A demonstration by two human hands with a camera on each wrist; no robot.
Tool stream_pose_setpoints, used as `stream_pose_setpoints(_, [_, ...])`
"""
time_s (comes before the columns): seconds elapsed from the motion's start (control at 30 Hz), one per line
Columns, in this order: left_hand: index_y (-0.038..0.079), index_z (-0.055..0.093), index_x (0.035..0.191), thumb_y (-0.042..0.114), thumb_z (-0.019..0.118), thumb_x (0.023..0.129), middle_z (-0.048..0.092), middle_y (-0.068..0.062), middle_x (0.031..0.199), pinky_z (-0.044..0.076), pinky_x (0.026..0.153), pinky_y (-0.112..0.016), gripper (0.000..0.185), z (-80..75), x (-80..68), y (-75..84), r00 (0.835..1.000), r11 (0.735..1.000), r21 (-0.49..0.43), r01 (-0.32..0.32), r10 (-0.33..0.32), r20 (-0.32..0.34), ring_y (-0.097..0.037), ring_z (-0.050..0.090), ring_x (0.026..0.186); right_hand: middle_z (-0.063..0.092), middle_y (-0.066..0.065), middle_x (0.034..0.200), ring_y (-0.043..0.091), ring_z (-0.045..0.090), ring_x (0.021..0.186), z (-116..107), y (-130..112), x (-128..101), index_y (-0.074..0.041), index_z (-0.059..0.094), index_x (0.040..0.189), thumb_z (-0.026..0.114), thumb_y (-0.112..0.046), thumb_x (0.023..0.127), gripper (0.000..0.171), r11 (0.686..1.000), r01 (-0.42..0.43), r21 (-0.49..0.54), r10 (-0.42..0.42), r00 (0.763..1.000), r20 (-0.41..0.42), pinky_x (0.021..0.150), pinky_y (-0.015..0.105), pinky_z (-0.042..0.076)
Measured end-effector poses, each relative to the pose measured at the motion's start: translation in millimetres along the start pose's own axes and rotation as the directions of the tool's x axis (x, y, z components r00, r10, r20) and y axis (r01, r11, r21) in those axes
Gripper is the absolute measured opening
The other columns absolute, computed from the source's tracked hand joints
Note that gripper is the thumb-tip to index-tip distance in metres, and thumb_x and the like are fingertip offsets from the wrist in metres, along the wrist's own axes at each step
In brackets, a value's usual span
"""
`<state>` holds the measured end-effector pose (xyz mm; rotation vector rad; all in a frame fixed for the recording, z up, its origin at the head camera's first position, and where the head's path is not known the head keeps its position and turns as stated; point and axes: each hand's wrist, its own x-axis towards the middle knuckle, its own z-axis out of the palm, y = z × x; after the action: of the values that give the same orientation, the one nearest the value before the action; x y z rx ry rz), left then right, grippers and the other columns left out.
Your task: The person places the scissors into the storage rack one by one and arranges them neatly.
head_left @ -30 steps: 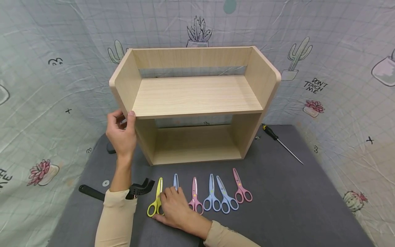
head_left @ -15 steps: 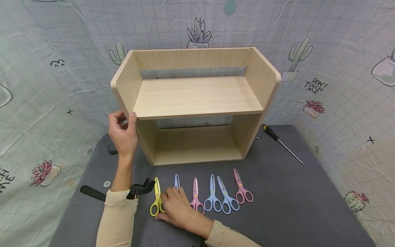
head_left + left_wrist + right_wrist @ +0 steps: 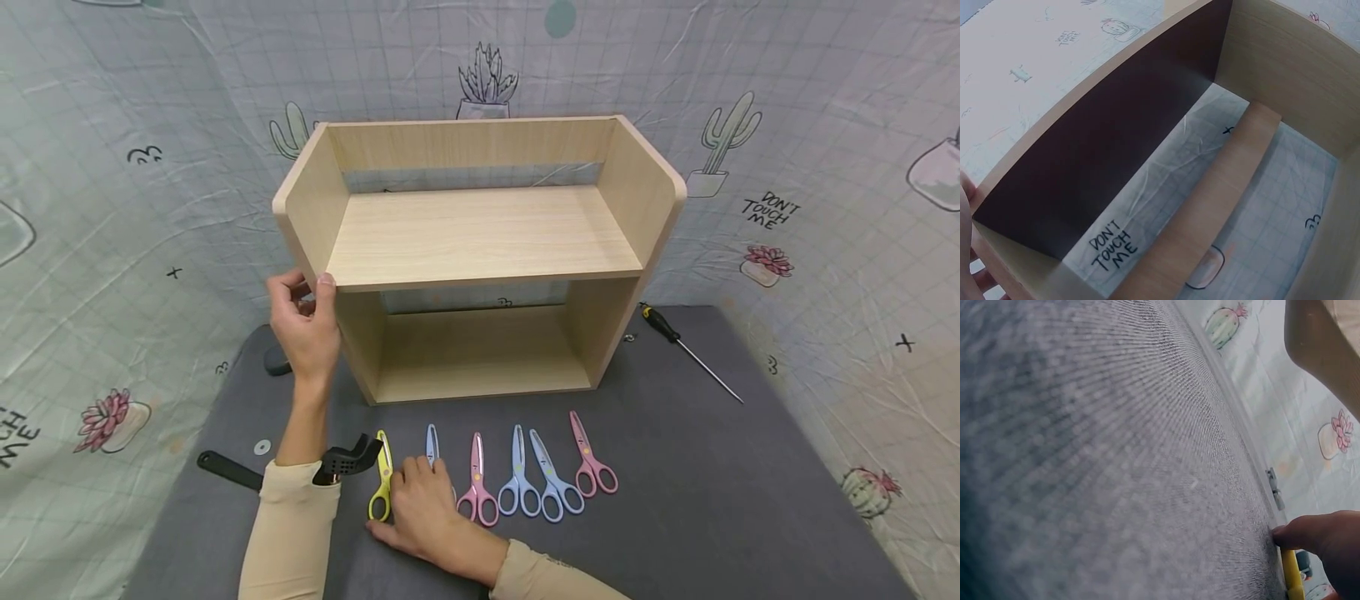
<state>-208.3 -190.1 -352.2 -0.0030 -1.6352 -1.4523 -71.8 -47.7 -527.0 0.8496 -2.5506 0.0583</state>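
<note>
A two-level light wooden shelf [image 3: 480, 242] stands on a grey mat [image 3: 675, 483]. My left hand [image 3: 309, 293] pinches the front edge of its left side panel, thumb in front and fingers behind. In front of the shelf lies a row of several small scissors. My right hand [image 3: 411, 483] rests on the left end of the row. It covers the handles of a blue pair [image 3: 431, 442], and its thumb side touches the yellow pair [image 3: 383, 477]. In the right wrist view a fingertip [image 3: 1310, 532] presses the mat beside the yellow scissors [image 3: 1292, 575]. The left wrist view looks into the shelf [image 3: 1210, 194].
More scissors lie to the right: a pink pair [image 3: 477, 487], two blue pairs [image 3: 516, 479] [image 3: 552, 485] and another pink pair [image 3: 589, 460]. A screwdriver [image 3: 688, 351] lies right of the shelf. A washer [image 3: 262, 447] and a black strap [image 3: 225, 468] lie at the left. A printed cloth backdrop [image 3: 825, 167] surrounds the mat.
The yellow scissors have turned from tilted to nearly parallel with the others and slid slightly toward the shelf under my right hand. My left hand keeps its hold on the shelf.
</note>
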Motion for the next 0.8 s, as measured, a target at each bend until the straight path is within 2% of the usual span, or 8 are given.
stream_pose_setpoints(0.17, [0.007, 0.061, 0.111, 0.027, 0.064, 0.090, 0.059, 0.011, 0.104, 0.043, 0.072, -0.021, 0.029, 0.0, -0.3, 1.0, 1.000, 1.000, 0.002, -0.008, 0.008, 0.004, -0.008, 0.058, 0.091, 0.052, -0.004, 0.078, 0.014, 0.049, 0.076, -0.1, 0.4, 0.5, -0.019, 0.066, 0.079, 0.064, -0.080, 0.071, 0.061, 1.000, -0.004, 0.029, 0.004, 1.000, 0.010, 0.062, 0.029, 0.026])
stream_pose_setpoints(0.4, [0.008, 0.060, 0.110, 0.025, 0.064, 0.090, 0.058, 0.012, 0.104, 0.043, 0.071, -0.023, 0.026, -1.3, -1.2, 0.0, 1.000, 1.000, -0.008, -0.012, 0.013, 0.019, -0.008, 0.057, 0.090, 0.050, -0.005, 0.077, 0.014, 0.047, 0.074, 0.4, 4.6, -1.3, -0.020, 0.062, 0.074, 0.069, -0.078, 0.068, 0.058, 0.995, -0.020, 0.099, 0.021, 1.000, -0.018, 0.062, 0.027, 0.024])
stream_pose_setpoints(0.63, [0.008, 0.060, 0.111, 0.027, 0.064, 0.090, 0.057, 0.011, 0.104, 0.042, 0.072, -0.022, 0.028, -0.5, 1.5, -1.1, 1.000, 1.000, 0.012, -0.006, 0.006, 0.016, -0.007, 0.056, 0.089, 0.049, -0.007, 0.076, 0.013, 0.047, 0.072, -0.5, 12.5, -0.2, -0.022, 0.055, 0.069, 0.071, -0.076, 0.063, 0.057, 0.990, -0.005, 0.141, 0.021, 0.994, -0.111, 0.061, 0.025, 0.025])
stream_pose_setpoints(0.8, [0.008, 0.060, 0.111, 0.029, 0.063, 0.091, 0.057, 0.011, 0.103, 0.043, 0.071, -0.021, 0.029, 0.0, 3.2, -0.4, 1.000, 1.000, 0.020, -0.006, 0.005, 0.023, -0.007, 0.056, 0.087, 0.048, -0.008, 0.078, 0.012, 0.047, 0.073, -5.1, 18.5, 0.1, -0.022, 0.057, 0.072, 0.073, -0.072, 0.063, 0.054, 0.983, 0.018, 0.181, 0.013, 0.985, -0.170, 0.063, 0.022, 0.028])
